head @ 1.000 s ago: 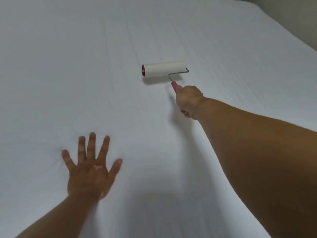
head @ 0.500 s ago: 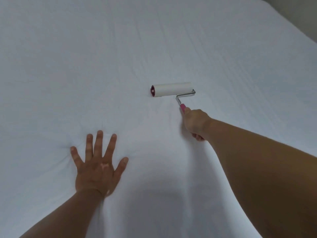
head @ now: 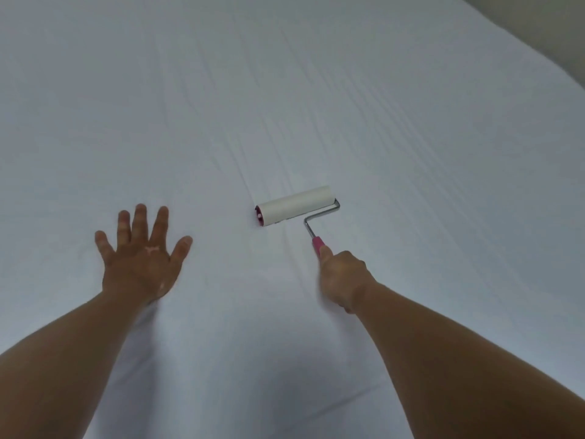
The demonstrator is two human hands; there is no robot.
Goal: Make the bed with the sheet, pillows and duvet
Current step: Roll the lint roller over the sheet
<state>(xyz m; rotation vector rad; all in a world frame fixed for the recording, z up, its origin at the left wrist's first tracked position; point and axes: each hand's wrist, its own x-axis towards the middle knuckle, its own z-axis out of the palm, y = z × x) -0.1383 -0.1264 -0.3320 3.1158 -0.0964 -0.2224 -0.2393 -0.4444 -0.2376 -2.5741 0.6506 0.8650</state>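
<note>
A white sheet (head: pixel 285 90) covers the bed and fills nearly the whole view, stretched mostly flat, with long faint creases running away from the camera through its middle and shallower ripples on the right side. No print, label or writing shows on the fabric. On the sheet, a little right of centre, lies a lint roller (head: pixel 296 205): a white cylinder with a pink end cap facing left, a bent bare-metal wire arm at its right end, and a pink handle that leads down toward the person. The cylinder rests on the sheet across one of the creases. No brand or lettering can be read on it.

The right hand (head: pixel 343 280) is clenched around the pink handle, with one digit, thumb or finger I cannot tell, lying along it toward the wire. The left hand (head: pixel 144 258) lies palm down on the sheet, well to the left of the roller, fingers spread and grasping nothing; the fabric dimples slightly around it. Both bare forearms reach in from the bottom edge. At the upper right corner a strip of beige wall (head: pixel 544 30) shows past the bed's edge.
</note>
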